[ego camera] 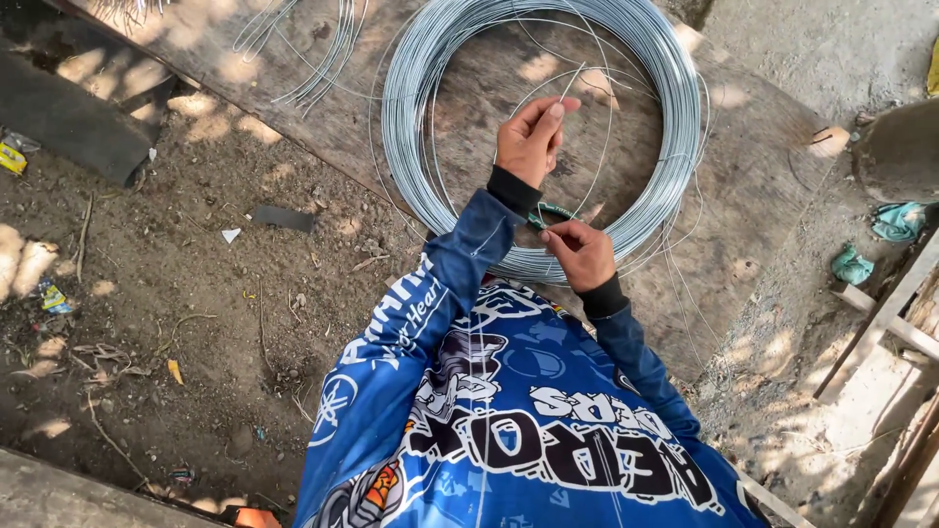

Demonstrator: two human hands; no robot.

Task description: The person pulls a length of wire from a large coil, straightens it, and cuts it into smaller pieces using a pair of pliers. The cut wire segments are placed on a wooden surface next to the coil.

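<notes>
A large coil of grey steel wire [411,127] lies flat on a brown wooden board [763,166]. My left hand [531,140] is raised over the middle of the coil and pinches the end of a thin wire strand [570,84] between thumb and fingers. My right hand [581,254] is closer to my body, over the coil's near edge. It is closed on the same strand and on a green-handled tool [550,212], mostly hidden by my fingers and left wrist. Both arms wear blue printed sleeves with black cuffs.
Several loose wire pieces [323,59] lie at the board's upper left. Dirt ground with litter and twigs [176,293] spreads to the left, with a dark slab [68,117] beyond it. Teal rags [895,221] and wooden battens [895,313] sit at the right.
</notes>
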